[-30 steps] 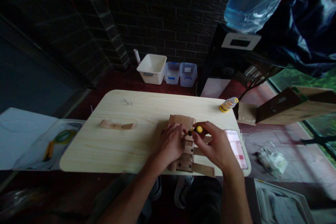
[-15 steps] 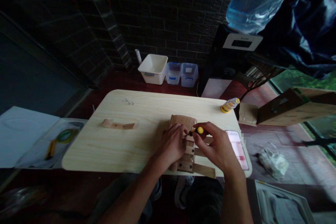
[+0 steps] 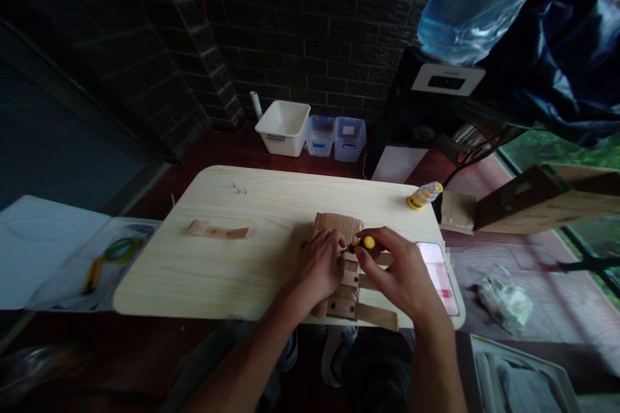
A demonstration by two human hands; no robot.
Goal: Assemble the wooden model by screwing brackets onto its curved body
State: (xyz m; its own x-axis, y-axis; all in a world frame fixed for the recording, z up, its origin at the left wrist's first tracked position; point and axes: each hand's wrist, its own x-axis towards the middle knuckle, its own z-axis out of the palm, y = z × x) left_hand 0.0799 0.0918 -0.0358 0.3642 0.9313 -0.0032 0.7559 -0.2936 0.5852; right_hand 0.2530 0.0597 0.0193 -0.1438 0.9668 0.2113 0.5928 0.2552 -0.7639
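Note:
A brown cardboard piece (image 3: 338,224) with several strips across it lies near the table's front edge. My right hand (image 3: 394,264) grips a yellow and black screwdriver (image 3: 369,242), its tip pointing left toward my other hand. Pressed on the cardboard, my left hand (image 3: 322,262) has its fingers bent together at the screwdriver's tip; what they pinch is too small to make out. The nearest strip (image 3: 378,317) sticks out to the right. A separate curved strip (image 3: 219,231) lies on the left of the table, with a few small screws (image 3: 239,189) behind it.
The pale wooden table (image 3: 165,271) also bears a phone (image 3: 438,277) at the right and a yellow-capped clear bottle (image 3: 425,195) at the back right. Bins (image 3: 285,129) stand on the floor behind. An open case (image 3: 104,264) is at the left.

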